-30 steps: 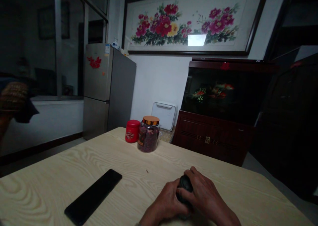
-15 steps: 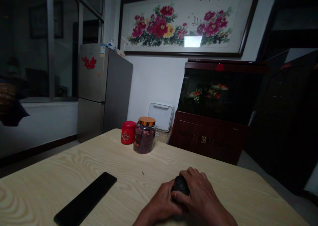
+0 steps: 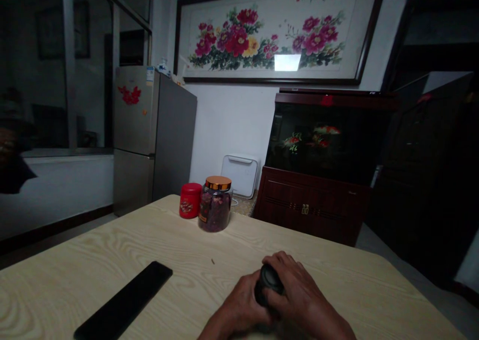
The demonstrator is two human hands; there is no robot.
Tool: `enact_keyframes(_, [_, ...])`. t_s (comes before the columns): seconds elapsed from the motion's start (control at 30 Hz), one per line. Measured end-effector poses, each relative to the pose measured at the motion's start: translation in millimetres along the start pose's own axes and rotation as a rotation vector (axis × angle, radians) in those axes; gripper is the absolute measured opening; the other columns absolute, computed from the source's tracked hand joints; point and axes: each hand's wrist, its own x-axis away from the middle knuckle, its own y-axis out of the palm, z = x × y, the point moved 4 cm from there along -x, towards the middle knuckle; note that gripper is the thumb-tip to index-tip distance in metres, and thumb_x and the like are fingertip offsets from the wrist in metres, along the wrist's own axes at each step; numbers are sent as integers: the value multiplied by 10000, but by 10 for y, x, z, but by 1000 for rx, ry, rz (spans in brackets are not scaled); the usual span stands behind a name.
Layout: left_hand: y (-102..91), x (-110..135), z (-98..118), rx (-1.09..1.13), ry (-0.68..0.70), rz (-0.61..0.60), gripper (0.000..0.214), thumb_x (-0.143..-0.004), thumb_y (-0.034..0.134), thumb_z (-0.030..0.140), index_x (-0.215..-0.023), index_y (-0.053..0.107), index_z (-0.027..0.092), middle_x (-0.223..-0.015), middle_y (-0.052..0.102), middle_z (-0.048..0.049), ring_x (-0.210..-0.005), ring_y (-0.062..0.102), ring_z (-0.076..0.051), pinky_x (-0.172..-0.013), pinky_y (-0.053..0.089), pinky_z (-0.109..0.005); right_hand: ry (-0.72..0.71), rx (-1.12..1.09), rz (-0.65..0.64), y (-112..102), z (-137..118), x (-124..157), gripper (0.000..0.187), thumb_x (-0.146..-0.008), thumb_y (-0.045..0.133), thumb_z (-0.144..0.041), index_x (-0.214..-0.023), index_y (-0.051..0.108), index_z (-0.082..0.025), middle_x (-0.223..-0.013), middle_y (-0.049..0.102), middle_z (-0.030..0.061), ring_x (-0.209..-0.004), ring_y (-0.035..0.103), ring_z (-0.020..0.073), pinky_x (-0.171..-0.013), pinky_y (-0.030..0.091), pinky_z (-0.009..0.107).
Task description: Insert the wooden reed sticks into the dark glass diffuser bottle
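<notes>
Both my hands close around a small dark round object (image 3: pixel 268 280) resting on the pale wooden table (image 3: pixel 112 260), near its front edge. My left hand (image 3: pixel 243 307) wraps the object's lower left side. My right hand (image 3: pixel 305 295) curls over its top and right side, thumb against the rim. Most of the object is hidden by my fingers; only its round black top shows.
A black phone (image 3: pixel 125 300) lies flat to the left of my hands. A glass jar with a copper lid (image 3: pixel 214 204) and a red tin (image 3: pixel 189 200) stand at the table's far edge. Behind are a fridge (image 3: pixel 149 135), a dark fish-tank cabinet (image 3: pixel 322 165) and a white box (image 3: pixel 239 175).
My hands have stayed on the dark object, with the fingers shifting slightly around it. The view has drifted a little to the right.
</notes>
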Motion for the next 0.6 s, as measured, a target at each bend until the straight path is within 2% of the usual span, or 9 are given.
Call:
enact_keyframes(0.1, [-6, 3, 68, 4, 54, -7, 453, -569, 753, 179, -1004, 652, 107, -902, 631, -17, -822, 525, -186, -694, 434, -225, -139, -97, -131, 7, 4, 27, 706, -730, 588, -235, -1418, 436, -291, -1470, 419, 74, -1360, 339, 269, -1099, 270, 438])
enact_keyframes(0.17, [-19, 11, 77, 3, 67, -3, 461, -585, 762, 206, -1022, 652, 108, -919, 637, -23, -824, 526, -186, -705, 436, -230, -98, -124, -139, -9, 17, 29, 795, -745, 626, -331, -1482, 330, -300, -1555, 296, 76, -1424, 232, 286, -1127, 223, 466])
enact_keyframes(0.23, [-25, 18, 39, -7, 35, -3, 490, -559, 777, 182, -1028, 652, 114, -913, 641, -16, -804, 527, -175, -686, 432, -223, 2, -82, -83, -21, 31, 12, 783, -758, 641, -423, -1471, 361, -262, -1518, 355, 113, -1393, 284, 315, -1114, 240, 486])
enact_keyframes(0.3, [-23, 20, -18, -18, -21, -7, 516, -531, 773, 134, -1031, 650, 120, -900, 641, -4, -778, 527, -163, -642, 417, -208, 68, -20, -23, -14, 41, -10, 653, -779, 625, -443, -1379, 494, -223, -1380, 508, 138, -1274, 431, 325, -1066, 308, 488])
enact_keyframes(0.37, [-23, 15, -46, -43, -45, 5, 512, -521, 760, 113, -1022, 653, 120, -878, 637, 7, -752, 520, -151, -611, 401, -199, 50, -3, 0, 8, 54, -25, 498, -806, 586, -366, -1283, 580, -223, -1258, 591, 124, -1163, 521, 300, -1021, 360, 469])
enact_keyframes(0.4, [-22, 10, -44, -62, -43, 3, 481, -529, 757, 121, -1001, 661, 116, -865, 633, 9, -741, 514, -147, -604, 397, -198, 8, -21, -12, 22, 61, -26, 466, -808, 566, -311, -1268, 592, -238, -1257, 594, 111, -1169, 522, 288, -1025, 361, 460])
enact_keyframes(0.5, [-25, -1, 5, -89, 4, -2, 426, -555, 774, 173, -964, 673, 107, -843, 630, 1, -744, 516, -154, -625, 412, -207, -135, -126, -123, 55, 75, -1, 625, -767, 580, -234, -1381, 489, -310, -1464, 439, 65, -1366, 353, 270, -1107, 285, 444])
enact_keyframes(0.57, [-39, 0, 38, -75, 31, 18, 446, -571, 786, 206, -990, 670, 108, -876, 644, -18, -787, 536, -178, -664, 436, -221, -123, -168, -157, 50, 86, 9, 744, -762, 623, -289, -1460, 370, -336, -1564, 289, 45, -1441, 212, 272, -1142, 229, 454])
enact_keyframes(0.6, [-46, 3, 44, -61, 29, 27, 482, -569, 794, 211, -1022, 663, 110, -903, 652, -27, -807, 545, -187, -682, 446, -227, -87, -163, -139, 41, 88, 4, 775, -765, 639, -334, -1478, 336, -331, -1574, 263, 51, -1448, 190, 279, -1147, 218, 461])
